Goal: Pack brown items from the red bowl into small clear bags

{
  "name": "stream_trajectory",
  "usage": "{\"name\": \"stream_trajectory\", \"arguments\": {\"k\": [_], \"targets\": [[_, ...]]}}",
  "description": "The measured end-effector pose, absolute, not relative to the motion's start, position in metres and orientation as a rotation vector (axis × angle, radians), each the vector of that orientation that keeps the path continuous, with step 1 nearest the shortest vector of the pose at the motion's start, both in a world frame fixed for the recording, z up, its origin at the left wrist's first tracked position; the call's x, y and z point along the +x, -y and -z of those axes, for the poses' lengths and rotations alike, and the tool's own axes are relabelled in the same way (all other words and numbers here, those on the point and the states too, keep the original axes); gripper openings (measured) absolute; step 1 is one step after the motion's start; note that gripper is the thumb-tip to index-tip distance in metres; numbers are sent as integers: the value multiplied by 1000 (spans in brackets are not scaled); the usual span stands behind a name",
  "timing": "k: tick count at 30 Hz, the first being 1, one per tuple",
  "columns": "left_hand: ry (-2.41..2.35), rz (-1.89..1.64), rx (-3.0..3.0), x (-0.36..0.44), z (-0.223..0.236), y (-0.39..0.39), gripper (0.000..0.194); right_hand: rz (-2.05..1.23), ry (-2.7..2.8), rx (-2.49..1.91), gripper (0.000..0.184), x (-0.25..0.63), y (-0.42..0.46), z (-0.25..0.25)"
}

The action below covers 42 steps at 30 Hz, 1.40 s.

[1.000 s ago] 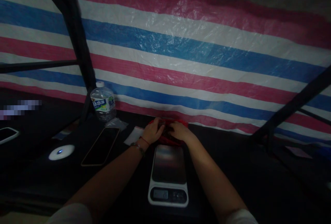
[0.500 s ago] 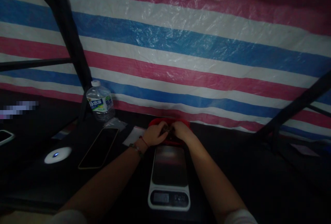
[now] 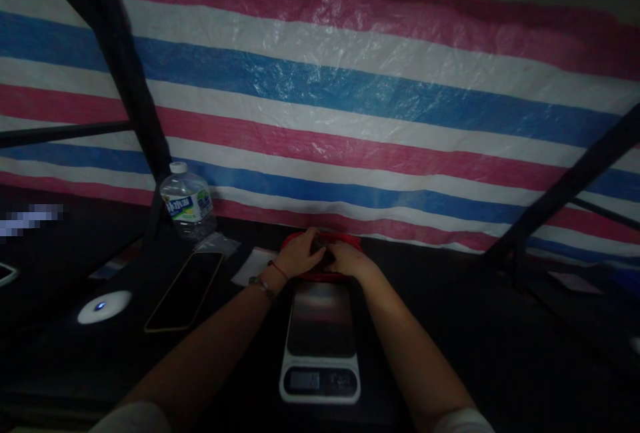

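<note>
A red bowl-like container [image 3: 353, 241] stands at the back of the black table, partly covered by my hands. My left hand [image 3: 301, 254] reaches into it from the left with curled fingers. From the right, my right hand [image 3: 346, 258] dips in too, its fingertips close to those of the left. Between the fingers shows a dark brown mass [image 3: 320, 246], too dim to name. Just in front of the container lies a white digital scale [image 3: 320, 326] with a dark weighing plate and a lit display; neither hand touches it.
To the left are a clear plastic bottle [image 3: 187, 203], a dark phone [image 3: 185, 291], a white round device [image 3: 104, 306], a clear plastic bag [image 3: 217, 244] and a white paper [image 3: 254, 266]. Striped sheeting [image 3: 350, 119] hangs behind, with black metal bars [image 3: 125, 79] on both sides.
The view has shifted slightly. Both hands stay in the red container; my right hand has turned inward, its fingers now nearer the left hand.
</note>
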<state>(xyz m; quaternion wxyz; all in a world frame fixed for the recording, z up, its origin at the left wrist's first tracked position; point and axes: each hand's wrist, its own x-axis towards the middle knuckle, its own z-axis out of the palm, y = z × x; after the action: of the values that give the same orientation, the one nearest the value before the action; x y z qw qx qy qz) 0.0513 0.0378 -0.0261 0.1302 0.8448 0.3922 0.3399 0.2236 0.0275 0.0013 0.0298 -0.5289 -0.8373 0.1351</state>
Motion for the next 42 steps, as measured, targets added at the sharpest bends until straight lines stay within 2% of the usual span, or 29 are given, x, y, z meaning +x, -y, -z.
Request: {"name": "stream_trajectory", "arguments": {"k": [6,14,20,30,38,42], "targets": [[-1281,-940,2443,56,41,-39,28,-260,2598,-1718,27,223,-33,7],[-1280,-1019,2418,50,51,-35,24,-255,2565,-1687,28,220,-30,10],[-1296,-1049,2440,51,54,-37,29,-242,2498,-1701,26,222,-36,9],[-1263,-1033,2452,52,58,-37,32,-313,2104,-1467,20,217,-36,4],[-1260,-1043,2412,53,59,-40,31,-283,2234,-1348,18,210,-35,7],[-1269,-1084,2381,53,62,-41,36,-282,2260,-1286,24,212,-34,6]]}}
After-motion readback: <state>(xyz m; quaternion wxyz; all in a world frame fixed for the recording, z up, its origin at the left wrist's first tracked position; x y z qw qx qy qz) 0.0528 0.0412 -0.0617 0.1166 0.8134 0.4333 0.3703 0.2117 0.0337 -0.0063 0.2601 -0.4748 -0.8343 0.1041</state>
